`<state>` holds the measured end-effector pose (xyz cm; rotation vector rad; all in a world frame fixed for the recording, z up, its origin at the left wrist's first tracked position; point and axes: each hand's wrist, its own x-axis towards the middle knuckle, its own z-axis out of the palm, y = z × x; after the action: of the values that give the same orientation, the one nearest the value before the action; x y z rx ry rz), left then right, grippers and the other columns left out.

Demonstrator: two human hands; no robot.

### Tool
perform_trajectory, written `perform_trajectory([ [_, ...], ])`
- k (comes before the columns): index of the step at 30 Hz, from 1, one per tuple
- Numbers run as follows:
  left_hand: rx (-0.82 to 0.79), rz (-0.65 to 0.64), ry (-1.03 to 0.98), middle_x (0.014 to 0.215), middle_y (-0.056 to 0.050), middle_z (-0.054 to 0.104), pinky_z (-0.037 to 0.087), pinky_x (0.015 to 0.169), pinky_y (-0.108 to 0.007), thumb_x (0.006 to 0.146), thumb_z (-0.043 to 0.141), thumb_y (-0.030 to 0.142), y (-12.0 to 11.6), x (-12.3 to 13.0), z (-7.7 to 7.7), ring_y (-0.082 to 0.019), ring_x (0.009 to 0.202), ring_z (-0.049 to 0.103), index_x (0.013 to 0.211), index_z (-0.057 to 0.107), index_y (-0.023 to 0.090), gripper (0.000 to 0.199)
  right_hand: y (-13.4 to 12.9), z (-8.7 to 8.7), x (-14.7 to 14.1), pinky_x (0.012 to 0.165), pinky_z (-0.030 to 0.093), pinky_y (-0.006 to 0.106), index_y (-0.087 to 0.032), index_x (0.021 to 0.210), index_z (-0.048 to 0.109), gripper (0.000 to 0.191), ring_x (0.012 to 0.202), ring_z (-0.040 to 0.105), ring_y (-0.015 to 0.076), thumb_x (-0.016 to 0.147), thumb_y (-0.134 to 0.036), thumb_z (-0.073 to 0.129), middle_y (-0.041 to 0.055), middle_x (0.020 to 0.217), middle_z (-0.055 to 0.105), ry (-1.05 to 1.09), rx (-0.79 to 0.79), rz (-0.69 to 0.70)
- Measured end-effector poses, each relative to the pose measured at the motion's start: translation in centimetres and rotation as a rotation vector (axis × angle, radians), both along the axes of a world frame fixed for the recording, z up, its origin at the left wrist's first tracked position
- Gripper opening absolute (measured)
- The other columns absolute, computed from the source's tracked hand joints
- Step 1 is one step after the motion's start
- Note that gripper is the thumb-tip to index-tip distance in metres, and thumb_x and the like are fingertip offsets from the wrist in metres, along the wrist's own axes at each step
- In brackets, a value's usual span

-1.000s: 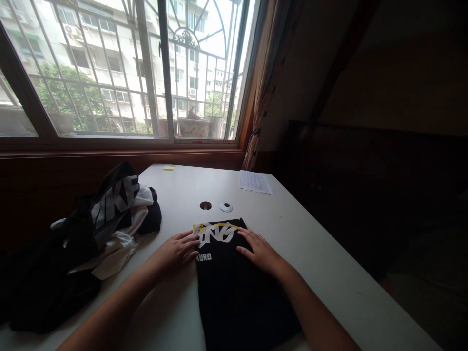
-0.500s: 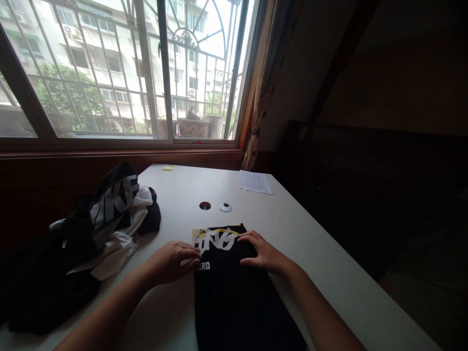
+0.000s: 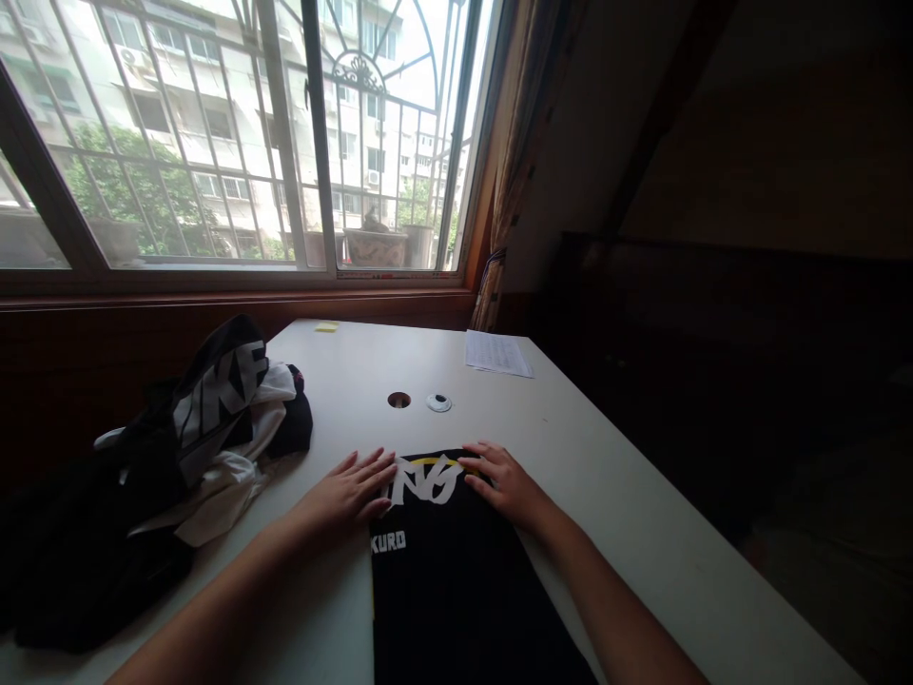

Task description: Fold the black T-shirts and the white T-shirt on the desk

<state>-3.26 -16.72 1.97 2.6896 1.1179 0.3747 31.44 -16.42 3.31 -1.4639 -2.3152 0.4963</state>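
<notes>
A black garment [image 3: 456, 580] with white lettering and a yellow line lies folded into a long strip on the table, its near end running out of view. My left hand [image 3: 353, 490] rests flat with spread fingers on the far left corner of the cloth. On the far right corner lie the outstretched fingers of my right hand [image 3: 503, 480]. Both hands look open, pressing on the fabric rather than gripping it. The garment's exact kind cannot be made out from the folded part.
A heap of crumpled black and white clothes [image 3: 221, 428] lies on the left of the white table [image 3: 342, 362]. Further back are a round cable hole [image 3: 399, 401], its cover [image 3: 438, 403], paper sheets [image 3: 497, 353] and a yellow note [image 3: 326, 327]. A barred window stands behind.
The fingers of both hands have flattened and spread onto the cloth. The garment's far edge now sits slightly nearer to me, and the yellow patch at its far left corner no longer shows.
</notes>
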Motion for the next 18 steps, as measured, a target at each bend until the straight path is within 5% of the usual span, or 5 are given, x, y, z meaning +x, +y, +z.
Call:
perform_trajectory([
  [7,-0.064,0.127,0.048,0.163,-0.004,0.029,0.014,0.124,-0.058,0.104,0.034,0.058,0.3,-0.6,-0.8,-0.028,0.153,0.022,0.156,0.031,0.032,0.059,0.7,-0.1,1.1,0.124,0.021,0.046,-0.028,0.145,0.054,0.053,0.152,0.025,0.0239,0.099,-0.053,0.044,-0.0023,0.151,0.052,-0.017,-0.058,-0.073],
  [18,0.039,0.335,-0.004,0.157,-0.007,0.044,0.026,0.120,-0.058,0.103,0.038,0.042,2.2,-3.3,-1.8,-0.030,0.149,0.032,0.148,0.051,0.026,0.049,0.8,-0.8,1.1,0.121,0.029,0.047,-0.026,0.139,0.060,0.049,0.143,0.041,0.0241,0.097,-0.049,0.049,0.0023,0.147,0.057,0.048,-0.017,-0.099],
])
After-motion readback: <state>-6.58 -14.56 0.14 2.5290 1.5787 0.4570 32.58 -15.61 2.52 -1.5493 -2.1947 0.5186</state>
